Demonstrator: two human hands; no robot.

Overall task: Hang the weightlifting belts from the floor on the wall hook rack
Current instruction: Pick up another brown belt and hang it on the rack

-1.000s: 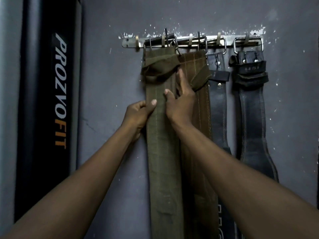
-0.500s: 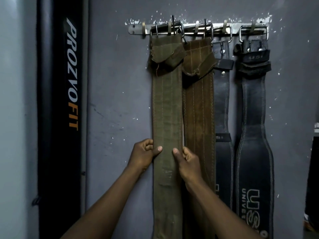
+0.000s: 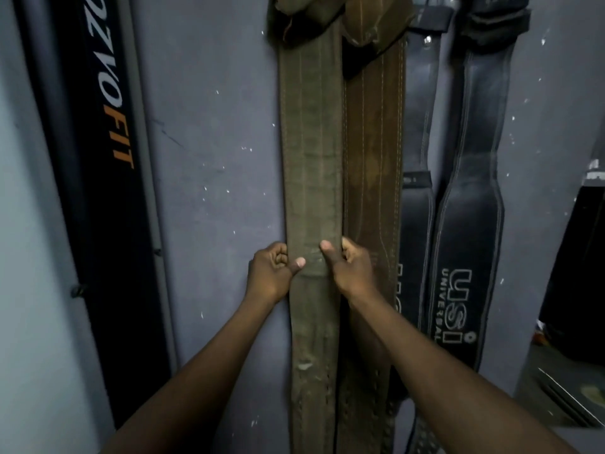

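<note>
Four belts: hang side by side on grey wall (image 3: 209, 132)
olive canvas belt (image 3: 311, 165): leftmost, long, limp, light
left hand (image 3: 269, 274): pinching its left edge
right hand (image 3: 349, 270): pinching right edge
grip: edges mid-length, likely easiest

Four belts (image 3: 311, 158) side by side on wall (image 3: 212, 126), hands (image 3: 271, 276) flanking leftmost

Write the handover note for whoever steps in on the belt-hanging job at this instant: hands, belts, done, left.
Left hand: gripping the left edge of the olive belt, thumb across its face.
Right hand: gripping that belt's right edge.
Belts: olive, brown belt and two black belts hang side by side against the wall; the hooks are out of view.
Done: four belts appear hung.
Left: let go; check the floor, unseen here, for more.
</note>
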